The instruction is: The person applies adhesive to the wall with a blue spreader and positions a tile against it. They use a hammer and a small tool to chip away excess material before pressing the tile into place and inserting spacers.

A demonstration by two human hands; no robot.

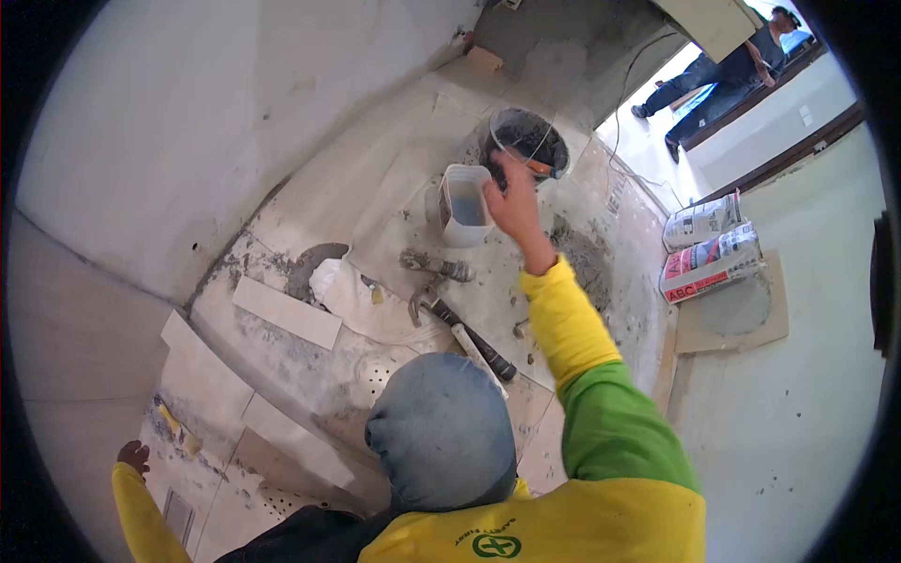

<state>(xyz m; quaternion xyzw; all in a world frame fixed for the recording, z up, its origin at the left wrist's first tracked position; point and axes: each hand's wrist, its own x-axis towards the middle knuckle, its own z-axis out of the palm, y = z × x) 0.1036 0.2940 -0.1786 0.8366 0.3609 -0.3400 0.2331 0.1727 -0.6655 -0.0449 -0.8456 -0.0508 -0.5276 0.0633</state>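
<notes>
My right hand [514, 202] reaches forward to the near rim of a round bucket [563, 155] of dark grey wet mix, its thumb apart from the fingers and nothing plainly gripped. An orange-handled tool [540, 168] lies in the bucket beside the fingertips. Just left of this hand stands a square white plastic tub [464, 232] with cloudy liquid inside. At the far lower left, my left hand [134, 457] is small in view near the tiled wall, fingers apart. Closest to it are a yellow-handled tool [172, 419] and pale tile strips [206, 357].
My bent knee [441, 432] fills the lower middle. On the floor lie a claw hammer [474, 340], a mortar-caked tool [436, 266], a white bag [338, 293] and a cut tile strip [287, 311]. Bags [710, 263] lean right. Another person [732, 75] is beyond the doorway.
</notes>
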